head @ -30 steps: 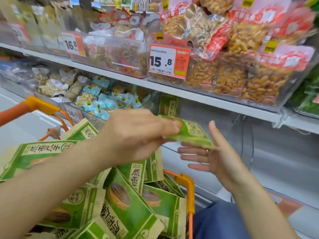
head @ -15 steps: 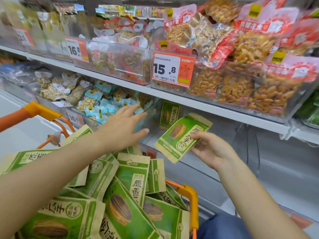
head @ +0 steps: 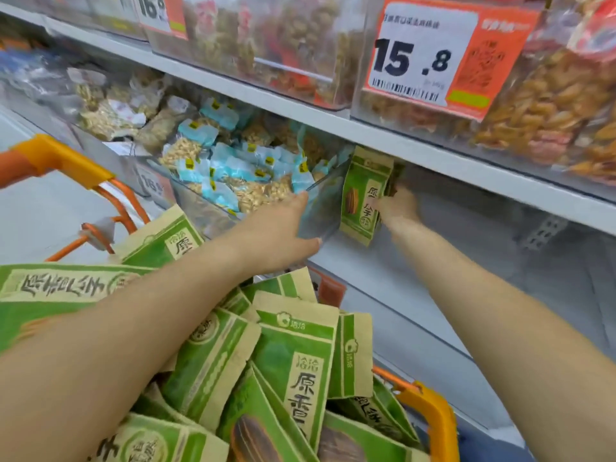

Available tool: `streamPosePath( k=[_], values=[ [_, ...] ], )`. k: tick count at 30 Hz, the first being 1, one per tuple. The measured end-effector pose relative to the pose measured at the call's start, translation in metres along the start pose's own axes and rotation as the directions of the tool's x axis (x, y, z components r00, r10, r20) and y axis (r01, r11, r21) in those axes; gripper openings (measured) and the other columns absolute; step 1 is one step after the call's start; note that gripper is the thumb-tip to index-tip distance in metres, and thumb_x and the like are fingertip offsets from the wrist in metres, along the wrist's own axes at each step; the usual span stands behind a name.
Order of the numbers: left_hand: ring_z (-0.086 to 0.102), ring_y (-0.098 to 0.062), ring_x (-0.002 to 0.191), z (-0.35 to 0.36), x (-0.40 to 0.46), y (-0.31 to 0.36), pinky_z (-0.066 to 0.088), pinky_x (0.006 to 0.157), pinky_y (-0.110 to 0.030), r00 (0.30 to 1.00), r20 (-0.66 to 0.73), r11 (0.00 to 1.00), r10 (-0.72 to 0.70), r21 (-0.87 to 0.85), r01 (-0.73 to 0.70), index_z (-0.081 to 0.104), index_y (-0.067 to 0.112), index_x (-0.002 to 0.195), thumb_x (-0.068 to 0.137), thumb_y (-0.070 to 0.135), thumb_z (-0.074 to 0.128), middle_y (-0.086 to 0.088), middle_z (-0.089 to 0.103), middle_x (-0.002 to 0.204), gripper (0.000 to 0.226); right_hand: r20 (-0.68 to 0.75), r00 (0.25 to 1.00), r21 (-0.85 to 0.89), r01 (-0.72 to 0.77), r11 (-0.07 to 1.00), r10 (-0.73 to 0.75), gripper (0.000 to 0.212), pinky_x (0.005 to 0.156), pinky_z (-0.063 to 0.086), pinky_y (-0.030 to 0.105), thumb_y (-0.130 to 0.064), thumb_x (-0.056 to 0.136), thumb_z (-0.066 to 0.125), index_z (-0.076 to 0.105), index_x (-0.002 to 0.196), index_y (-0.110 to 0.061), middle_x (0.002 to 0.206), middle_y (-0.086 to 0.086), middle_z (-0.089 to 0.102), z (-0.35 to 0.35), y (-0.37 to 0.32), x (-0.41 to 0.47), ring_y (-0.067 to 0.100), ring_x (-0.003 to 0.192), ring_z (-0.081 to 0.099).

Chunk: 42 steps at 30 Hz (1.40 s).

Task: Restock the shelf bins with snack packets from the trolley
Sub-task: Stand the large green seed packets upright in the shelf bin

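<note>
My right hand (head: 398, 208), blurred, holds a green snack packet (head: 358, 195) upright on the lower shelf (head: 416, 281), right beside the clear bin (head: 320, 211). A second green packet shows dimly behind it. My left hand (head: 280, 231) reaches over the trolley, its straight fingers and thumb pressing on the near corner of that bin. The trolley below is piled with several more green packets (head: 296, 355).
The clear bin holds blue-and-clear nut bags (head: 233, 168). The upper shelf edge (head: 433, 155) hangs low over the packet, with bins of red nut packs and a 15.8 price tag (head: 430, 55) above. The trolley's orange frame (head: 430, 418) and handle (head: 60, 161) flank my arms.
My right hand has carried the green packet forward from mid-air onto the lower shelf beside the bin. My left hand has moved forward onto the bin's corner. The view has moved closer.
</note>
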<state>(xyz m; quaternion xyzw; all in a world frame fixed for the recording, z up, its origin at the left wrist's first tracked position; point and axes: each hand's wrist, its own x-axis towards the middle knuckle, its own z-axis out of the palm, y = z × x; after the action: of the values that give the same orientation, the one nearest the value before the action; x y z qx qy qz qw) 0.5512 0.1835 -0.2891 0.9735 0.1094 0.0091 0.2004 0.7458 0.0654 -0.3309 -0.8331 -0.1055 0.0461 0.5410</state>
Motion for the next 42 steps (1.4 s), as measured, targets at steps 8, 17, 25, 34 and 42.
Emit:
streamPosePath(
  k=[8, 17, 25, 34, 42],
  values=[
    [0.022, -0.016, 0.144, 0.005, 0.002, -0.006, 0.024, 0.109, -0.026, 0.999, -0.036, 0.998, 0.038, 0.046, -0.036, 0.003, 0.02, 0.154, 0.095, 0.042, 0.052, 0.002, 0.008, 0.161, 0.08, -0.289, 0.926, -0.339, 0.139, 0.93, -0.244, 0.043, 0.075, 0.044, 0.033, -0.027, 0.083, 0.069, 0.053, 0.12, -0.009, 0.115, 0.012, 0.062, 0.011, 0.041, 0.019, 0.031, 0.105, 0.057],
    [0.033, -0.017, 0.139, 0.004, -0.001, -0.01, 0.03, 0.105, -0.027, 0.998, -0.051, 0.998, 0.045, 0.051, -0.042, 0.006, 0.023, 0.154, 0.094, 0.042, 0.053, 0.004, 0.017, 0.159, 0.078, -0.33, 0.929, -0.311, 0.063, 0.948, -0.17, 0.063, 0.082, 0.046, 0.036, -0.048, 0.08, 0.068, 0.045, 0.126, -0.012, 0.127, 0.012, 0.053, 0.005, 0.038, 0.018, 0.031, 0.116, 0.052],
    [0.035, -0.019, 0.138, -0.001, -0.002, -0.007, 0.03, 0.102, -0.024, 0.999, -0.042, 1.0, 0.031, 0.0, -0.031, 0.013, 0.019, 0.154, 0.095, 0.039, 0.053, -0.001, 0.026, 0.157, 0.073, 0.356, 0.913, -0.075, 0.242, 0.967, -0.201, 0.027, 0.06, 0.049, 0.016, -0.035, 0.091, 0.059, 0.069, 0.083, -0.011, 0.074, 0.001, 0.068, -0.031, -0.04, -0.107, 0.004, 0.062, 0.062],
    [0.053, -0.015, 0.121, -0.034, -0.015, 0.002, 0.039, 0.098, -0.027, 0.988, -0.149, 0.948, -0.045, -0.318, -0.005, 0.055, 0.017, 0.131, 0.096, 0.041, 0.051, -0.002, 0.059, 0.129, 0.043, 0.638, 0.738, -0.013, 0.295, 0.955, -0.219, 0.027, 0.064, 0.034, 0.03, -0.025, 0.083, 0.071, 0.068, 0.061, -0.01, 0.059, 0.008, 0.054, -0.023, -0.046, -0.187, 0.012, 0.06, 0.047],
    [0.067, -0.008, 0.081, -0.058, -0.057, 0.004, 0.047, 0.067, -0.016, 0.935, 0.313, 0.875, 0.166, -0.483, 0.007, 0.072, 0.031, 0.082, 0.08, 0.066, 0.052, 0.011, 0.07, 0.089, 0.04, 0.353, 0.895, 0.236, 0.195, 0.952, -0.271, 0.022, 0.057, 0.044, 0.024, -0.014, 0.09, 0.061, 0.066, 0.07, -0.009, 0.068, 0.006, 0.062, -0.04, -0.061, -0.192, 0.013, 0.061, 0.057]
  ],
)
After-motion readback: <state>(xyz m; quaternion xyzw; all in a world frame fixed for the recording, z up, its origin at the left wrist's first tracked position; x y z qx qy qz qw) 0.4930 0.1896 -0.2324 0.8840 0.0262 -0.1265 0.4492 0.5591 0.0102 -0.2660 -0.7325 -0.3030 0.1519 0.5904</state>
